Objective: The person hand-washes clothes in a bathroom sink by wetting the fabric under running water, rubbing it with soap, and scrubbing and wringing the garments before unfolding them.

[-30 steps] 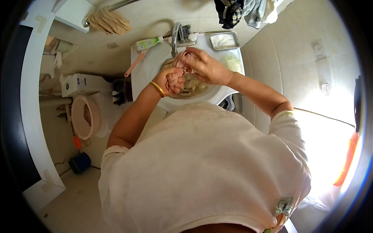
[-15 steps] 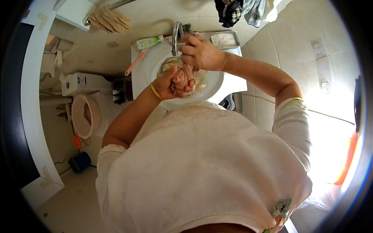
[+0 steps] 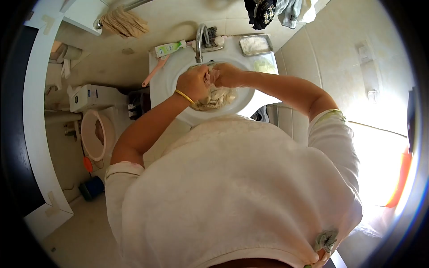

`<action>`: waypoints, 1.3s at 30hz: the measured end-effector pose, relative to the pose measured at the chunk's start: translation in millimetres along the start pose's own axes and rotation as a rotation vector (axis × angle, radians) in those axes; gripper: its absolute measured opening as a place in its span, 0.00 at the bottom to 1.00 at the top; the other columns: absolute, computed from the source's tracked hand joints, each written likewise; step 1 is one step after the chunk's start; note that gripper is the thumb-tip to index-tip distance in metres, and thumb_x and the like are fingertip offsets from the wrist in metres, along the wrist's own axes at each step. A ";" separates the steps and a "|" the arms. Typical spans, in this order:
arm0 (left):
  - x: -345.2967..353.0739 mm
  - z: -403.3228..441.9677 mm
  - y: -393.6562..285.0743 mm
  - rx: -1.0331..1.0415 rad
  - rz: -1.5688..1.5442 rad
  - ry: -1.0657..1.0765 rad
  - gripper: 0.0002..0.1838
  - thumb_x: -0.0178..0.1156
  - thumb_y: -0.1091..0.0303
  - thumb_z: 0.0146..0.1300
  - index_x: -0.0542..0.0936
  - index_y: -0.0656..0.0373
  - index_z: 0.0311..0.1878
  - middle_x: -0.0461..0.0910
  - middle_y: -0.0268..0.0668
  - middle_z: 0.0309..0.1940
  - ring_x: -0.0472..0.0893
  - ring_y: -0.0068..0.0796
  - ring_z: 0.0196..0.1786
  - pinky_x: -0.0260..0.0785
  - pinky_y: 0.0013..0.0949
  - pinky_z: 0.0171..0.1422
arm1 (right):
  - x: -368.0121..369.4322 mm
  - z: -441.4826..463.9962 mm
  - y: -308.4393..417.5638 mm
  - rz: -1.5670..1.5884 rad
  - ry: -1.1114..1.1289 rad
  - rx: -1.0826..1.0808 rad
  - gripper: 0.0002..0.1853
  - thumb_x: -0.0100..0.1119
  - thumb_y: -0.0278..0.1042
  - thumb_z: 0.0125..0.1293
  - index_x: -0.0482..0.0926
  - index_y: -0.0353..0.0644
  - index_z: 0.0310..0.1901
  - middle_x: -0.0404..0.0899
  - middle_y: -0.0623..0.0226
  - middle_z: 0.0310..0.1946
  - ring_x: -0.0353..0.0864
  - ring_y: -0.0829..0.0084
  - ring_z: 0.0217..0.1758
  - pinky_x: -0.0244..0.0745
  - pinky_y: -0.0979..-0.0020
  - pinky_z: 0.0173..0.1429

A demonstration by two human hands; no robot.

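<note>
Both hands are over the white sink [image 3: 172, 82], close together below the metal faucet [image 3: 199, 44]. My left hand [image 3: 193, 83], with a yellow bangle at its wrist, is closed on a pink cloth [image 3: 213, 75]. Facing it, my right hand [image 3: 228, 75] is closed on the same cloth, of which only a little shows between the fingers. Under the hands, wet beige cloth [image 3: 218, 97] lies bunched in the basin.
On the sink's rim are a green and white tube [image 3: 170, 48], a pink-handled brush [image 3: 155, 71] and a metal tray [image 3: 255, 45] holding something white. A pink basin [image 3: 94, 134] stands at the left. Clothes [image 3: 277, 12] hang above.
My right hand has come down from beside the faucet and closed on the pink cloth. My left hand has turned knuckles up and lifted slightly, and the cloth is now mostly hidden.
</note>
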State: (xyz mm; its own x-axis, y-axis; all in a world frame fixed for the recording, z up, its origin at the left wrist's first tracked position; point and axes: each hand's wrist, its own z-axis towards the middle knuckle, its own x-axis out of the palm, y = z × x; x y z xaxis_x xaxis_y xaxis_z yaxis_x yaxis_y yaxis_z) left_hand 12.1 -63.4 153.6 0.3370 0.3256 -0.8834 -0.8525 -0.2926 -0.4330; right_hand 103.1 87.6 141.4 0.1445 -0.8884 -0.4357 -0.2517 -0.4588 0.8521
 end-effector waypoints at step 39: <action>-27.7 -29.0 -9.5 -0.420 -2.035 1.165 0.26 0.63 0.50 0.50 0.70 0.59 0.45 0.71 0.34 0.27 0.70 0.23 0.21 0.57 0.22 0.21 | -32.2 -35.4 89.2 -0.353 0.056 -0.488 0.12 0.60 0.30 0.50 0.76 0.42 0.39 0.76 0.55 0.39 0.76 0.55 0.43 0.71 0.61 0.46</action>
State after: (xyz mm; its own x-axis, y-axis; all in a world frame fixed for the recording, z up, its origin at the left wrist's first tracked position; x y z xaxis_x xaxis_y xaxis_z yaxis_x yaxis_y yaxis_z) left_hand 22.5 -95.7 177.0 0.4329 -0.0717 0.8986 0.7511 -0.5225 -0.4035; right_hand 109.8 75.8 241.7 0.1927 -0.6754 -0.7118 0.2867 -0.6550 0.6991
